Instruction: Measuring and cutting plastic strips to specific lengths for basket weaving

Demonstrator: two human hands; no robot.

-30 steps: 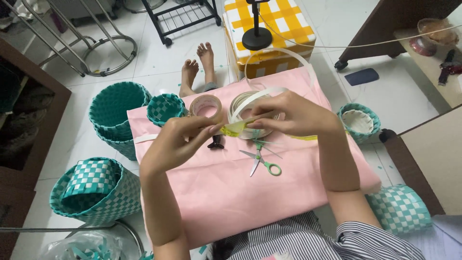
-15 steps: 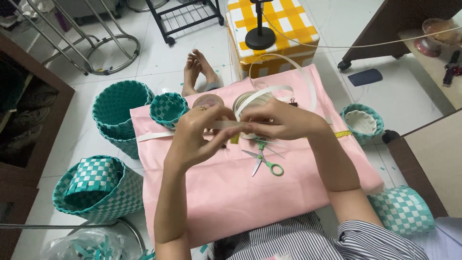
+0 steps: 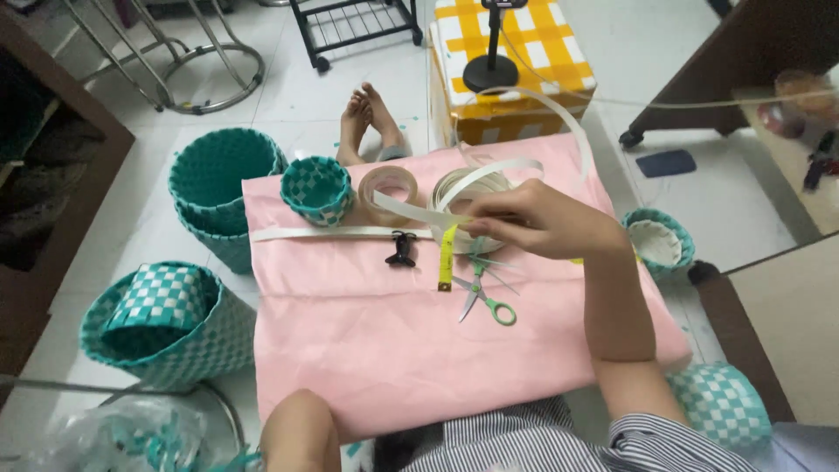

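Observation:
My right hand [image 3: 544, 224] pinches a white plastic strip [image 3: 411, 211] that runs off a white coil [image 3: 473, 183] on the pink cloth [image 3: 367, 332]. A yellow measuring tape [image 3: 447, 257] hangs down just left of those fingers. Below the hand lie green-handled scissors [image 3: 486, 298]. A black clip [image 3: 402, 250] sits beside a second, loose white strip [image 3: 336, 233] lying flat across the cloth. My left hand is out of view; only part of that arm [image 3: 300, 430] shows at the bottom edge.
On the cloth's far side stand a small teal checked basket [image 3: 316, 189] and a tape roll [image 3: 389, 186]. Stacked teal baskets [image 3: 220, 188] and a checked one [image 3: 166, 323] stand at the left, smaller baskets [image 3: 660, 240] [image 3: 721, 404] at the right. Bare feet [image 3: 367, 122] and a yellow checked box [image 3: 516, 74] lie beyond.
My left hand has let go of the strip and dropped back out of view. The right hand stays over the coil, still holding the strip.

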